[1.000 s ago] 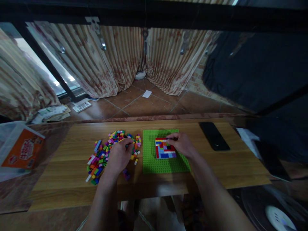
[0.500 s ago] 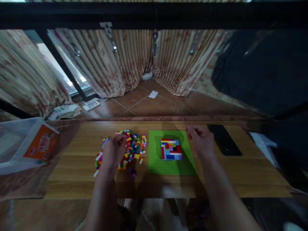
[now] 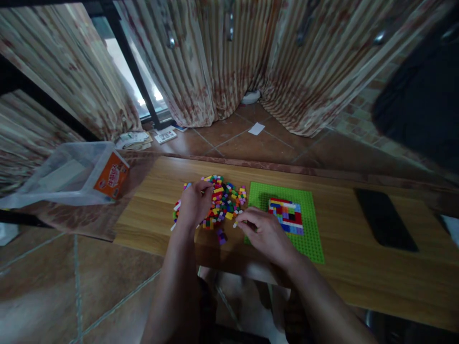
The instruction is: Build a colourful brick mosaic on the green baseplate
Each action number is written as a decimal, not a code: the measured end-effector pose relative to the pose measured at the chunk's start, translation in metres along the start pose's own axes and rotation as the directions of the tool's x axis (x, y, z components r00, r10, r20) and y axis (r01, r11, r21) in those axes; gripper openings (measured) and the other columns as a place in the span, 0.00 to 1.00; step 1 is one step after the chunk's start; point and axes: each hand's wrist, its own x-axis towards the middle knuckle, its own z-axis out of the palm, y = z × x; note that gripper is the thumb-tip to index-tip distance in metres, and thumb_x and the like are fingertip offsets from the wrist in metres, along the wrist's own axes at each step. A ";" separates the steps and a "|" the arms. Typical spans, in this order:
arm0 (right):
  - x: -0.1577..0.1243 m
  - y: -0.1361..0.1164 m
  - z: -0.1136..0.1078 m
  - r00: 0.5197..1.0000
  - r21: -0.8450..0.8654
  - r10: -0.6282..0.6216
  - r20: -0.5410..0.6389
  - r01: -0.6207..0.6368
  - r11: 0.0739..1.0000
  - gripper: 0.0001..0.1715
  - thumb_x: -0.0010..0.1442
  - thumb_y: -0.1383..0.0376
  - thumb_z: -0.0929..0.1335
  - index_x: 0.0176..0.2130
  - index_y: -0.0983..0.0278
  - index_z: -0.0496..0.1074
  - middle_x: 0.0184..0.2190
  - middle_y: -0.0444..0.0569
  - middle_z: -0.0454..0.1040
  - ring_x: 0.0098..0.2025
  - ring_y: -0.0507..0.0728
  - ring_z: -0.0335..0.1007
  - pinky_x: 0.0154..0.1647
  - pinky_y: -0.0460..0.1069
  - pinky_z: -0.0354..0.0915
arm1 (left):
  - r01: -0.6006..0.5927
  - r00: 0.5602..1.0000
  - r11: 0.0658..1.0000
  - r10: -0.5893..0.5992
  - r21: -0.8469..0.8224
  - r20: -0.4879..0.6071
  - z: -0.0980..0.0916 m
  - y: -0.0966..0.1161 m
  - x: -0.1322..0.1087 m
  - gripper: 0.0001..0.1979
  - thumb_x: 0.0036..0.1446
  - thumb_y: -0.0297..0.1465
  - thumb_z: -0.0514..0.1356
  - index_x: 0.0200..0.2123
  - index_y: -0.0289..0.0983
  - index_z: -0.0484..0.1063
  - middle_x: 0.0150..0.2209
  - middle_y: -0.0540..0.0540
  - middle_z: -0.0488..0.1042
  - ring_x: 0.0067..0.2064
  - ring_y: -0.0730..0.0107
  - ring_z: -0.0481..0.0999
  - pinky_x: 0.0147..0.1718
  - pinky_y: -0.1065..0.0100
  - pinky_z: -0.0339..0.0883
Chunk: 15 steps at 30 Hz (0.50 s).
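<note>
A loose pile of small coloured toy bricks (image 3: 224, 203) lies on the wooden table. At the pile's left side is my left hand (image 3: 196, 203), its fingers pinched together; what they hold, if anything, is hidden. My right hand (image 3: 263, 229) reaches over the left edge of the green baseplate (image 3: 312, 234), thumb and forefinger slightly apart. Its fingertips are at a small white brick (image 3: 235, 224) on the table, right of the pile. On the baseplate sits a square, multicoloured brick build (image 3: 287, 217), partly covered by my right hand. Purple bricks (image 3: 221, 237) lie in front of the pile.
A black phone-like slab (image 3: 385, 219) lies on the right of the wooden table (image 3: 143, 210). Left of the table stands a clear plastic box (image 3: 71, 197) with an orange label. Papers (image 3: 133, 140) lie on the tiled floor by the striped curtains (image 3: 201, 71).
My right hand has moved left from beyond the baseplate's right side to the white brick. My left hand stays at the pile. The view has turned, shifting everything rightward.
</note>
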 end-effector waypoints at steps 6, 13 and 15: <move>-0.002 -0.006 0.020 0.983 -0.097 0.006 0.182 0.012 0.995 0.04 0.59 0.67 0.68 0.36 0.60 0.73 0.36 0.45 0.74 0.40 0.55 0.70 0.42 0.50 0.63 | 0.045 0.999 0.997 -0.047 -0.055 -0.019 -0.008 -0.004 -0.001 0.13 0.55 0.31 0.54 0.34 0.37 0.79 0.32 0.48 0.79 0.37 0.67 0.75 0.34 0.72 0.64; -0.008 -0.011 0.049 0.975 -0.272 0.028 0.218 0.033 0.962 0.14 0.54 0.62 0.72 0.41 0.62 0.72 0.39 0.49 0.74 0.43 0.60 0.68 0.42 0.53 0.62 | 0.069 0.996 0.991 -0.075 -0.115 -0.055 -0.013 -0.008 -0.004 0.13 0.55 0.33 0.55 0.36 0.36 0.79 0.32 0.48 0.79 0.35 0.68 0.75 0.33 0.72 0.64; -0.007 -0.008 0.052 0.982 -0.295 0.029 0.189 0.028 0.955 0.10 0.55 0.65 0.71 0.40 0.62 0.71 0.38 0.49 0.74 0.42 0.60 0.68 0.42 0.52 0.62 | 0.083 0.993 0.988 -0.093 -0.133 -0.075 -0.017 -0.011 -0.005 0.14 0.55 0.32 0.55 0.37 0.35 0.79 0.31 0.48 0.78 0.33 0.69 0.74 0.33 0.72 0.64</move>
